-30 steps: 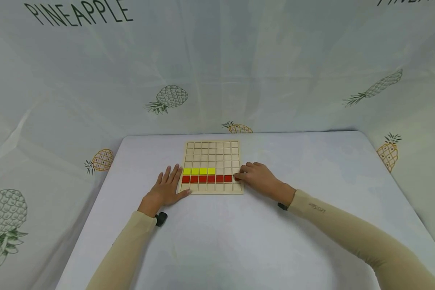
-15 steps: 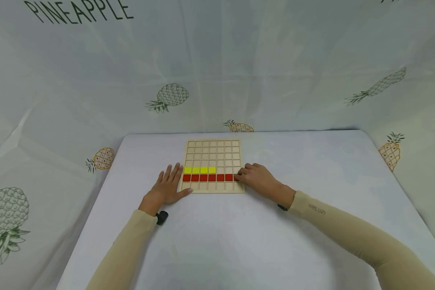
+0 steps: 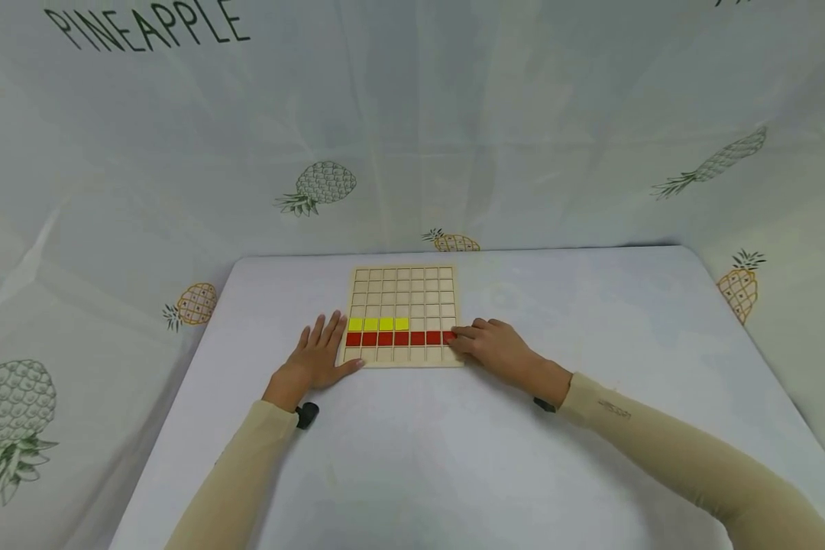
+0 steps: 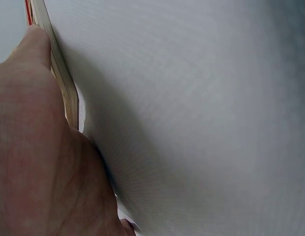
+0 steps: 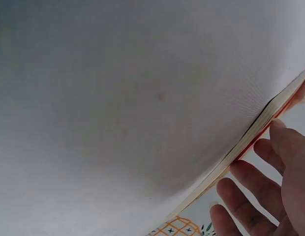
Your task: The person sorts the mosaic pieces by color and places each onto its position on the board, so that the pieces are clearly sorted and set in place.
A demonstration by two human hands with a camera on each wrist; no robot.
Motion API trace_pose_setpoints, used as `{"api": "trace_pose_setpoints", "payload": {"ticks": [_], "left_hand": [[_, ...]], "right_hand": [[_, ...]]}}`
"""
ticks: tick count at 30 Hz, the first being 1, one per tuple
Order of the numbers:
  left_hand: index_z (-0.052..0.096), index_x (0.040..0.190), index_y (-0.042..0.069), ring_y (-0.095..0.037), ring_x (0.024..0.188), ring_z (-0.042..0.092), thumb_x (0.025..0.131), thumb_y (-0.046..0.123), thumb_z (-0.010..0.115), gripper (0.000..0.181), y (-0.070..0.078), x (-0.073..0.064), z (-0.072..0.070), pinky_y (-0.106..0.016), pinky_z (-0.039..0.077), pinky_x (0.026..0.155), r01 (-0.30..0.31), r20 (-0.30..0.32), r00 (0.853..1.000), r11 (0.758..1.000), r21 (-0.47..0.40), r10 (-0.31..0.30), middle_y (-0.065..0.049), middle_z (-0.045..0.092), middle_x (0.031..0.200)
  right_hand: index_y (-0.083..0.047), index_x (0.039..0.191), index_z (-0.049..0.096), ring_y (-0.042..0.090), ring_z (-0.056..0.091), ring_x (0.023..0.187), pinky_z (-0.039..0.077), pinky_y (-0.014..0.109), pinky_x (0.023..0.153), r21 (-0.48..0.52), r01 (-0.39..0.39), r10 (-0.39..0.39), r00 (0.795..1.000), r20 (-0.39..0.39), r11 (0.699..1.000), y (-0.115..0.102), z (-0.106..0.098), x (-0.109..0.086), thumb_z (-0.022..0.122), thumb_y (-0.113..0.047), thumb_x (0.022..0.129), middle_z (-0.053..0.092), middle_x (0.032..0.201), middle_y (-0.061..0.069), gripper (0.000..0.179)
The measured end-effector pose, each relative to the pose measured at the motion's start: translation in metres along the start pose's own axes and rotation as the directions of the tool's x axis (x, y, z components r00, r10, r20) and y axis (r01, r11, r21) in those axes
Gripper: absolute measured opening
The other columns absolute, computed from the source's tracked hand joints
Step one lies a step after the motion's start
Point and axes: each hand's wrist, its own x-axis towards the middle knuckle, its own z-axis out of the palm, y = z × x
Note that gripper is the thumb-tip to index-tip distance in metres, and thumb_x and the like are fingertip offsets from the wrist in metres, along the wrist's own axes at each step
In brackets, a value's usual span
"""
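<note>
A pale wooden grid board [image 3: 404, 287] lies on the white table. Across its second row from the near side runs a line of red square tiles [image 3: 385, 338]. Yellow tiles [image 3: 370, 325] fill the left part of the row behind. The left hand [image 3: 311, 359] rests flat with fingers spread along the board's left edge, its thumb over the near left corner. At the right edge, the right hand [image 3: 498, 351] has its fingertips touching the last red tile [image 3: 448, 337] of the row. In the right wrist view its fingers [image 5: 256, 179] are loosely bent and apart beside the board's edge.
The white table [image 3: 412, 443] reaches back to a pale curtain [image 3: 522, 153] printed with pineapples. Beige sleeves [image 3: 660, 428] cover both forearms, and a black wrist device [image 3: 306, 415] shows at the left wrist.
The right hand has set the last red tile into the row's right-end cell and drawn slightly right, uncovering more of the tile. The left hand keeps its place.
</note>
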Motion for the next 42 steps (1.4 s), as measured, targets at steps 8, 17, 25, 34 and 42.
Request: {"api": "trace_pose_setpoints", "payload": {"ticks": [8,17,25,34,42], "left_hand": [[0.001,0.169,0.001,-0.045,0.162,-0.008,0.103,0.062,0.054,0.105,-0.007,0.005,0.007,-0.062,-0.001,0.13,-0.015,-0.014,1.0,1.0,0.008,0.015,-0.019,-0.006,0.177],[0.002,0.169,0.0,-0.046,0.162,-0.008,0.101,0.061,0.058,0.107,-0.008,0.005,0.006,-0.064,-0.002,0.129,-0.012,-0.007,1.0,1.0,-0.018,0.012,-0.021,-0.005,0.177],[0.002,0.168,-0.001,-0.047,0.162,-0.008,0.102,0.059,0.057,0.105,-0.008,0.005,0.005,-0.064,-0.002,0.129,-0.026,0.004,1.0,0.999,-0.027,0.027,-0.022,-0.006,0.177],[0.0,0.169,0.0,-0.045,0.162,-0.011,0.102,0.063,0.055,0.107,-0.004,0.002,-0.002,-0.063,-0.004,0.129,-0.019,0.046,0.999,0.999,-0.038,0.021,-0.021,-0.007,0.177],[0.003,0.168,-0.003,-0.049,0.161,-0.008,0.101,0.057,0.059,0.105,-0.007,0.004,0.002,-0.066,-0.002,0.128,-0.032,0.011,0.999,0.999,-0.044,0.032,-0.024,-0.004,0.176]], "right_hand": [[-0.017,0.123,0.08,0.027,0.072,0.11,0.062,0.043,0.09,0.036,-0.062,0.063,0.998,-0.022,0.997,0.005,-0.004,-0.018,0.082,-0.024,0.094,0.076,0.13,0.008,0.03],[-0.011,0.126,0.079,0.03,0.072,0.108,0.061,0.048,0.092,0.018,-0.144,0.145,0.988,-0.053,0.989,0.022,-0.015,-0.049,0.086,-0.022,0.091,0.076,0.129,0.01,0.037],[-0.006,0.123,0.079,0.033,0.073,0.101,0.062,0.05,0.085,0.051,-0.209,0.214,0.969,-0.12,0.976,0.047,-0.021,-0.082,0.087,-0.012,0.087,0.076,0.126,0.014,0.037],[-0.003,0.118,0.081,0.036,0.073,0.095,0.062,0.05,0.072,0.037,-0.278,0.28,0.941,-0.191,0.96,0.072,-0.028,-0.111,0.088,-0.011,0.084,0.078,0.12,0.017,0.036],[-0.002,0.117,0.08,0.039,0.073,0.095,0.062,0.052,0.071,0.033,-0.324,0.323,0.92,-0.224,0.946,0.085,-0.035,-0.124,0.089,-0.014,0.084,0.078,0.118,0.018,0.037]]}}
